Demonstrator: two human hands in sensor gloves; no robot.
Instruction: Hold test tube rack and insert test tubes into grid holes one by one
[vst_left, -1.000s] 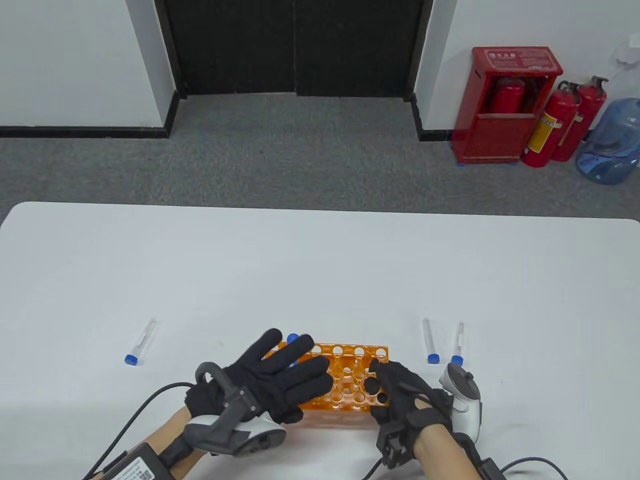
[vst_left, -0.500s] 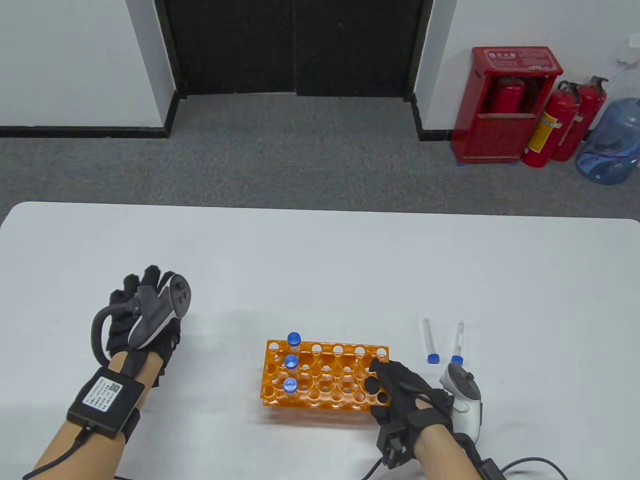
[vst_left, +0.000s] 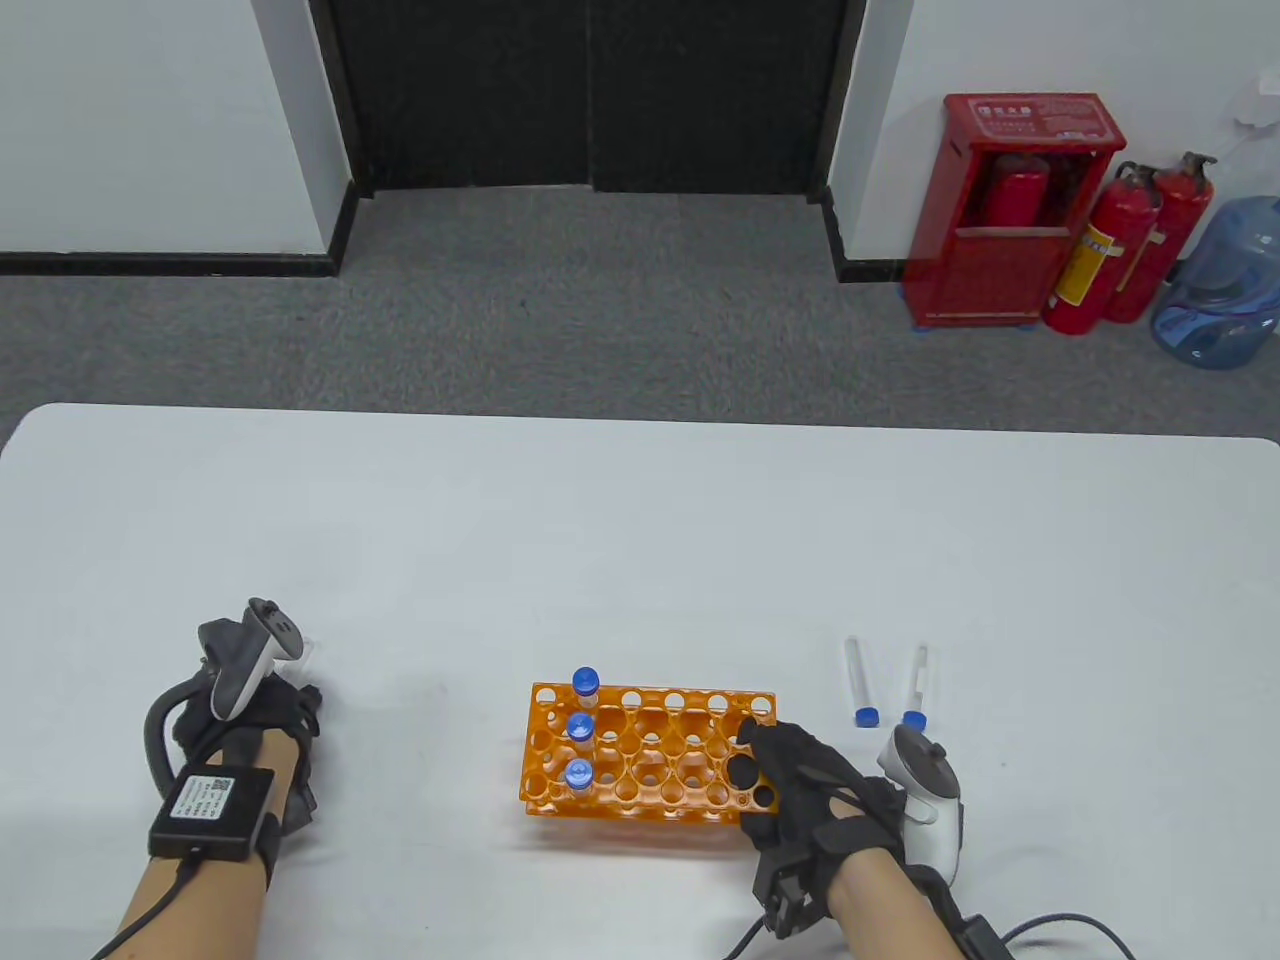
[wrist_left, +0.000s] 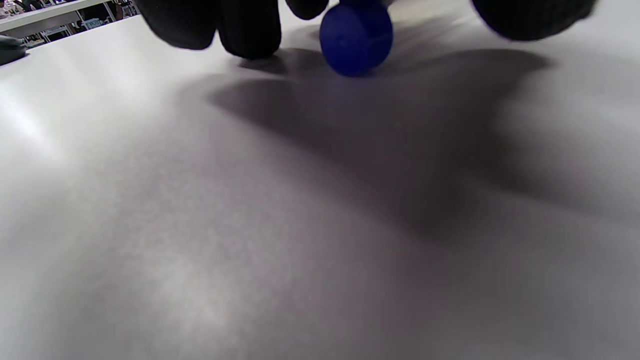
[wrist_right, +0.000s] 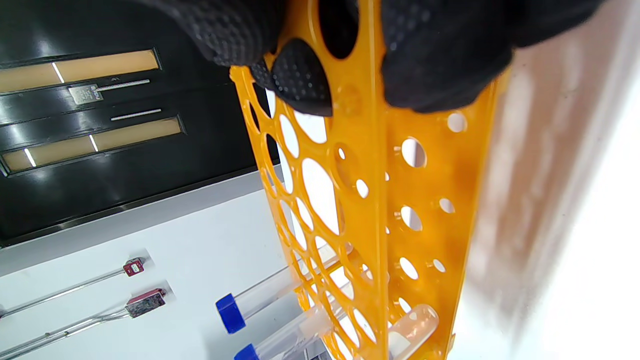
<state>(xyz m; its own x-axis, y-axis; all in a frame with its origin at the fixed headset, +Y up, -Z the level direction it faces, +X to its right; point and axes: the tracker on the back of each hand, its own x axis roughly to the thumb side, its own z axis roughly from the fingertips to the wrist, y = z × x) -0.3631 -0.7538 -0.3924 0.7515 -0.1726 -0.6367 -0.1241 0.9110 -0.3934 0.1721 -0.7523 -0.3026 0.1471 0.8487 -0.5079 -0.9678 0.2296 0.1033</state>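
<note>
The orange test tube rack (vst_left: 650, 750) stands at the table's front middle. Three blue-capped tubes (vst_left: 581, 725) stand in its left column. My right hand (vst_left: 760, 760) grips the rack's right end; in the right wrist view its fingers (wrist_right: 440, 60) press the rack's top plate (wrist_right: 380, 200). My left hand (vst_left: 260, 715) is down on the table at the left, curled over a lying tube whose clear end (vst_left: 308, 650) sticks out. In the left wrist view the tube's blue cap (wrist_left: 356, 37) lies on the table, with fingers (wrist_left: 250, 25) and thumb apart on either side.
Two more blue-capped tubes (vst_left: 858, 680) (vst_left: 915, 685) lie side by side just right of the rack, beyond my right hand. A cable (vst_left: 1060, 925) trails off the front edge at the right. The white table (vst_left: 640, 520) stretches far behind the rack.
My left hand left the rack, swung out to the far left, then came down and back over the lying tube. The rack's three standing tubes are uncovered. My right hand has not moved.
</note>
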